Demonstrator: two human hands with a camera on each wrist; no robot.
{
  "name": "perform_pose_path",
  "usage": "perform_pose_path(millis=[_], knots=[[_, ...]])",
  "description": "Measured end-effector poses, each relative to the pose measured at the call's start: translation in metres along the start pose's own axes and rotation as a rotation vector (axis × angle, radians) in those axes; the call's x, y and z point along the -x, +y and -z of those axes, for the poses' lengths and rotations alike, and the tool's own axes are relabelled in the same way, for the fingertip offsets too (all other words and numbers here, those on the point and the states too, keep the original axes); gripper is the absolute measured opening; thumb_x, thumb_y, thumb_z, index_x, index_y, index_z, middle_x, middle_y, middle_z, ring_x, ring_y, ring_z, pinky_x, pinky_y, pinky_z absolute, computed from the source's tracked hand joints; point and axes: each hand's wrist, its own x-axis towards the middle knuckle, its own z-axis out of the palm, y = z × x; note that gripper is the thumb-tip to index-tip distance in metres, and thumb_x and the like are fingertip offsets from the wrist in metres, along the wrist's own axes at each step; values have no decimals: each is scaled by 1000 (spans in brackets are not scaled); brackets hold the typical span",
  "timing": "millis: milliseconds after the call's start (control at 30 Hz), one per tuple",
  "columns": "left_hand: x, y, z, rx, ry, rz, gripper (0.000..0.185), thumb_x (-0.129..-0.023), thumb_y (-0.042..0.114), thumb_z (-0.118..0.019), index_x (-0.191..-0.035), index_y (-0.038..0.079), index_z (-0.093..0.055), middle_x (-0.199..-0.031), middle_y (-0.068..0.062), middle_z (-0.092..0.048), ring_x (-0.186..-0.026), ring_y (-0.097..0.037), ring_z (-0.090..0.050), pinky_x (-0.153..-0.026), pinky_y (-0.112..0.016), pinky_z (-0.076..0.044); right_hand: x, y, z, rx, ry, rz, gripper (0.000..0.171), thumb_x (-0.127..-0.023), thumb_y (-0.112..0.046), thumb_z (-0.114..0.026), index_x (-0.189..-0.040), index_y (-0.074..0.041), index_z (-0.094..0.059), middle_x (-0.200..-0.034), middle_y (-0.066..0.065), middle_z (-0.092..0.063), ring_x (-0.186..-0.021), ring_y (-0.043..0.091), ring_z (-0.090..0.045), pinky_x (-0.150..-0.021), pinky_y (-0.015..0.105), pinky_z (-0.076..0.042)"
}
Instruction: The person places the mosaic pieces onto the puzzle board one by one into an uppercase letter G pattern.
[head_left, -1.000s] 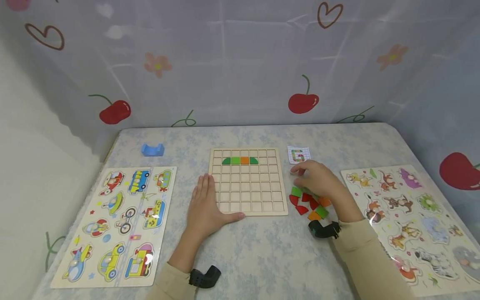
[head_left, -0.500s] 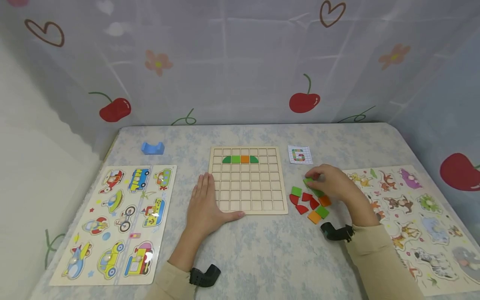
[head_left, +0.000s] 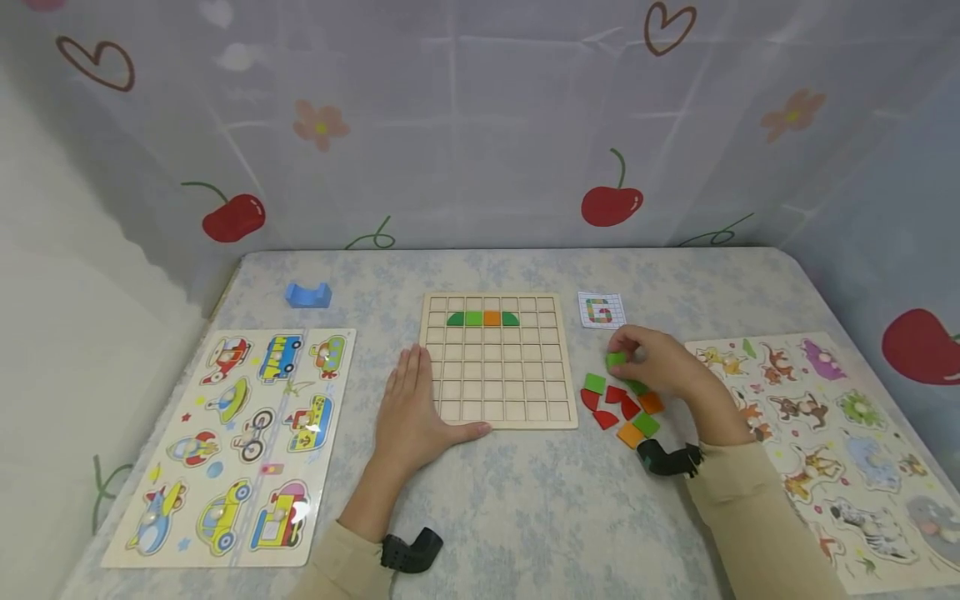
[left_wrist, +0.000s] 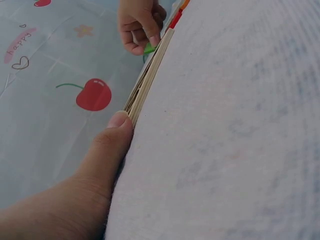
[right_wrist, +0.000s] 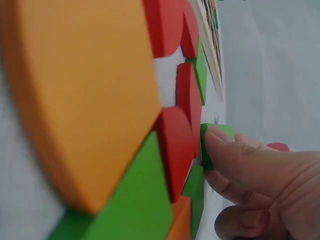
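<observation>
My right hand (head_left: pixel 656 362) pinches a green square tile (head_left: pixel 616 359) between thumb and fingers, just above a loose group of tiles. The same green tile (right_wrist: pixel 218 145) shows between the fingertips in the right wrist view. Below it lie red quarter-round tiles (head_left: pixel 605 419), an orange tile (head_left: pixel 630 434) and more green tiles (head_left: pixel 646 425). My left hand (head_left: pixel 408 417) rests with straight fingers along the left edge of a wooden grid board (head_left: pixel 498 379), its thumb at the front edge. In one upper row of the board sit a green square (head_left: pixel 473 318), an orange square (head_left: pixel 492 318) and two dark green quarter-rounds.
A small pattern card (head_left: pixel 602 310) lies behind the tiles. A vehicle puzzle board (head_left: pixel 258 400) is on the left and an animal puzzle board (head_left: pixel 825 433) on the right, partly under the right arm. A blue block (head_left: pixel 308 296) stands at the back left.
My right hand has moved from the near side of the card to the right, onto the tiles, and has taken a green square tile. The left hand stays at the board.
</observation>
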Motion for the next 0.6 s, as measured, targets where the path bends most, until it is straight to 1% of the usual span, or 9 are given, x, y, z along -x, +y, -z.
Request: perform_pose_path(millis=[133,233,300,367,500,600], knots=[[0,0,0,-8,-2,0,149,-55,92,-65,-159,1,-7,-168,-15,-7,-157,-27,-1,-127,-47,-11,-7,-4,-1,-28,40,27,16,-93,-17,-70,-105,-12,-60,-107,13,-61,-97,29,-54,-76,34,-47],[-1,0,0,-14,-2,0,149,-55,92,-65,-159,2,-7,-168,-14,-6,-157,-27,-1,-127,-47,-11,-16,-11,-5,-92,84,51,19,-93,-19,-70,-108,-11,-62,-107,14,-63,-97,28,-55,-74,33,-47],[-1,-1,-1,-14,-6,2,150,-54,92,-66,-159,2,-7,-168,-14,-6,-157,-27,-1,-127,-47,-11,-24,-18,-10,-136,104,66,21,-93,-20,-71,-109,-10,-64,-106,14,-64,-98,27,-56,-75,33,-46],[-1,-2,-1,-15,-13,5,151,-53,91,-67,-159,2,-7,-168,-13,-5,-157,-26,-1,-127,-46,-11,-32,-28,-17,-173,111,53,22,-93,-22,-71,-110,-11,-65,-105,13,-64,-98,27,-56,-76,32,-46],[-1,-4,0,-13,-35,11,152,-53,90,-69,-159,3,-5,-168,-13,-4,-157,-26,0,-127,-47,-11,-47,-52,-32,-205,112,36,21,-92,-23,-71,-110,-14,-66,-103,10,-64,-97,24,-56,-73,31,-47],[-1,-3,1,-15,-46,14,151,-53,89,-70,-159,3,-5,-168,-12,-4,-157,-26,1,-127,-47,-11,-57,-72,-44,-231,97,63,21,-92,-23,-72,-110,-16,-66,-102,8,-65,-94,24,-56,-71,31,-47]])
